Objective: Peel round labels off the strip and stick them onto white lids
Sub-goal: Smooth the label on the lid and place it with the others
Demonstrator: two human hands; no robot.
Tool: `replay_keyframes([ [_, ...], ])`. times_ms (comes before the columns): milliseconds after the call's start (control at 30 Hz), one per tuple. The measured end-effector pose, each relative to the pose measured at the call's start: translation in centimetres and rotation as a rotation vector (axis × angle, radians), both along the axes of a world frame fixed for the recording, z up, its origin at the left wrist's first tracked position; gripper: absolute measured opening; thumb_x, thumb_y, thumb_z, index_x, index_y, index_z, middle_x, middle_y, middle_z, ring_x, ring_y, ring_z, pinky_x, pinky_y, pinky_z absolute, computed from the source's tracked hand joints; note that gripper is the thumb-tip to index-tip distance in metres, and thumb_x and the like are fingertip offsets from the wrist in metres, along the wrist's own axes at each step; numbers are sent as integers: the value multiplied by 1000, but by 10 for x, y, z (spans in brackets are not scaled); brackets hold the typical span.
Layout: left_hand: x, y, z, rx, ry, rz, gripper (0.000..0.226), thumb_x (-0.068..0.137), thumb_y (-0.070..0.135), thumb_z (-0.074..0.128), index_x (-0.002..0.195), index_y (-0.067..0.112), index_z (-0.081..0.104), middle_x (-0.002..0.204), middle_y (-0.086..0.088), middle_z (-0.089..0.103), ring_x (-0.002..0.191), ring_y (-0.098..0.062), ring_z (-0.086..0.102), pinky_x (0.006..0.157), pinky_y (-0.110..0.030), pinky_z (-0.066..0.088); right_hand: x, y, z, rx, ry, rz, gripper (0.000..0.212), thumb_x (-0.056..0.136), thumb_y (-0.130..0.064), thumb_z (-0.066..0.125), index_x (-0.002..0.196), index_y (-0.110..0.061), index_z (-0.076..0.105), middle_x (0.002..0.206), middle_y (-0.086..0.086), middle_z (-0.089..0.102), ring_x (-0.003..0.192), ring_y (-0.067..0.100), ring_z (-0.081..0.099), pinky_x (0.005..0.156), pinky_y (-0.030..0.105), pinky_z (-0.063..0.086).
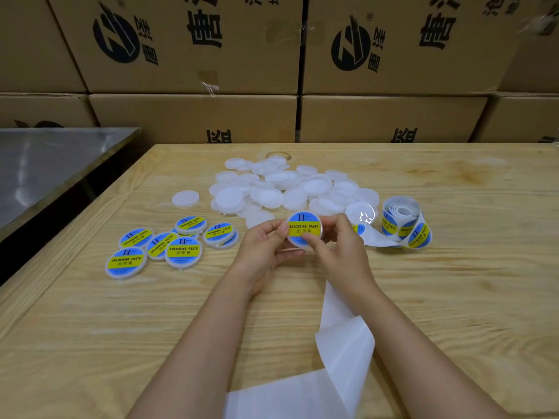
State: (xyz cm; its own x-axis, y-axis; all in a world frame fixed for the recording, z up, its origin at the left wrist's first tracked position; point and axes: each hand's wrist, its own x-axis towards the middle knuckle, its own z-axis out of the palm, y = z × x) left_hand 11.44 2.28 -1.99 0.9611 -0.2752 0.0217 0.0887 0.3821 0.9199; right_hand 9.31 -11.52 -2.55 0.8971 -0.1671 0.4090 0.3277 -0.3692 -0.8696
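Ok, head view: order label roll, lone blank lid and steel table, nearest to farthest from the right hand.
1. Label roll, just right of the right hand.
2. Lone blank lid, across to the left.
3. Steel table, far left.

A pale pine wooden tabletop (453,297) with wavy, darker grain fills the lower part of the view, its far edge running straight across below a wall of stacked brown cardboard cartons (181,83). The cartons stand in at least two rows, the upper ones larger. Two upper cartons each bear a dark blue round logo (116,37) with bold black Chinese characters (204,25) beside it, all printed upside down. A strip of clear packing tape (210,83) hangs loose at the lower edge of one upper carton. To the left, apart from the wooden top across a dark gap, stands a grey brushed-metal table (45,164) with a dull sheen.
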Motion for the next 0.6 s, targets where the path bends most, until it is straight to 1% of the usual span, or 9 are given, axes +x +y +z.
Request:
replay_keyframes([
  [100, 1, -1, 0, 12, 1, 27, 17, 96, 11, 45, 97, 3, 60, 78, -6, 72, 69, -15, 68, 60, -26, 56, -1, -2, 0, -66, -29, -42, 10, 86, -14, 65, 91, -7, 61, 84, -2, 67, 72, 2, 57, 65, 11, 41],
  [233, 1, -1, -1, 81, -9, 63, 14, 96, 11, 48, 99, 5, 59, 79, -6, 72, 69, -15, 68, 58, -25, 55, -4, -4, 1, -132, -54, -124, 12, 92, -13, 57, 90, -4, 65, 83, 4, 68, 79, 20, 59, 70, 25, 43],
  [267, 2, -1, -1, 104, -19, 83, 12, 96, 12, 48, 97, 7, 59, 78, -4, 73, 68, -14, 68, 57, -25, 55, -4, -4, 2, -197, -88, -171, 13, 92, -13, 57, 92, -4, 66, 84, 5, 66, 82, 24, 57, 74, 29, 42],
  [333, 3, 3, 1, 141, -40, 169, 9, 95, 11, 50, 93, 11, 59, 73, -1, 72, 65, -13, 67, 56, -25, 55, -3, -2, 1, -343, -119, -271, 18, 91, -15, 58, 106, -5, 64, 94, 8, 62, 91, 27, 53, 83, 32, 38],
  [433, 10, 18, 5, 245, -121, 495, 9, 94, 9, 52, 91, 16, 57, 72, -4, 64, 63, -15, 61, 63, -28, 52, -2, -4, -2, -518, -12, -369, 35, 93, -23, 55, 124, -7, 55, 114, 12, 56, 109, 29, 45, 98, 34, 31],
  [467, 12, 26, 7, 296, -160, 635, 8, 94, 11, 52, 92, 17, 56, 72, -3, 62, 64, -15, 58, 64, -29, 49, -1, -6, -3, -573, 19, -396, 36, 93, -25, 53, 125, -8, 55, 117, 12, 54, 112, 30, 44, 100, 34, 29],
  [533, 16, 47, 8, 386, -194, 902, 5, 93, 15, 52, 95, 19, 54, 72, 2, 61, 65, -14, 54, 60, -25, 42, -2, -8, -4, -635, 64, -423, 34, 95, -27, 49, 123, -10, 57, 119, 10, 54, 114, 29, 42, 101, 32, 26],
  [567, 17, 58, 8, 428, -185, 1013, 6, 93, 16, 51, 97, 19, 55, 73, 1, 61, 67, -16, 54, 59, -24, 40, -1, -9, -4, -650, 94, -427, 32, 96, -28, 47, 121, -11, 59, 119, 9, 54, 114, 28, 41, 101, 31, 26],
  [600, 18, 69, 6, 475, -154, 1106, 10, 93, 18, 49, 100, 17, 55, 75, 0, 61, 70, -20, 53, 64, -26, 40, 0, -9, -5, -668, 127, -427, 31, 97, -27, 44, 118, -12, 60, 119, 8, 54, 114, 27, 41, 101, 30, 26],
])
